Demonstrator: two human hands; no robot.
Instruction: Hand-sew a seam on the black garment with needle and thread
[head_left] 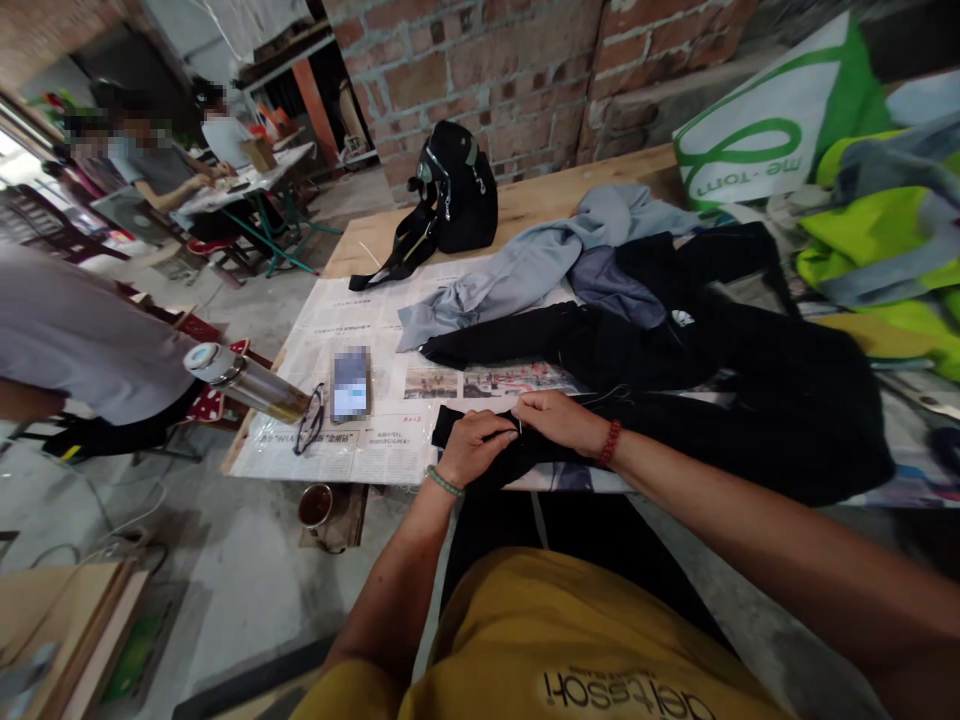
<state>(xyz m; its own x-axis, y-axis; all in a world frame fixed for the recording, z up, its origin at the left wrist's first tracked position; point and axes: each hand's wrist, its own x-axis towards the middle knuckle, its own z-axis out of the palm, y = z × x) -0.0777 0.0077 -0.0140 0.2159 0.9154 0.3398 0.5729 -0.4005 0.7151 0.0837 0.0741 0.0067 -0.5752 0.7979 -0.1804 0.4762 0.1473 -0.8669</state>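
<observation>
A black garment [742, 400] is spread along the front of the table, one end reaching under both hands. My left hand [474, 447], with a green bead bracelet, is closed on the black cloth's edge [445, 424], thumb and fingers pinched together. Just right of it, my right hand [561, 420], wearing a red bead bracelet, is closed in a pinch against the same cloth. Under its fingertips shows a thin bright needle-like sliver [520, 425], too small to make out surely. A faint pale thread [619, 391] lies near the right hand.
Newspaper [382, 455] covers the table. On it are a phone [350, 383], glasses [309, 420] and a tilted-looking flask [244, 380]. Behind lie a grey garment [502, 285] and a black bag [459, 190]. Scissors [926, 395] lie right; a person [82, 330] is at left.
</observation>
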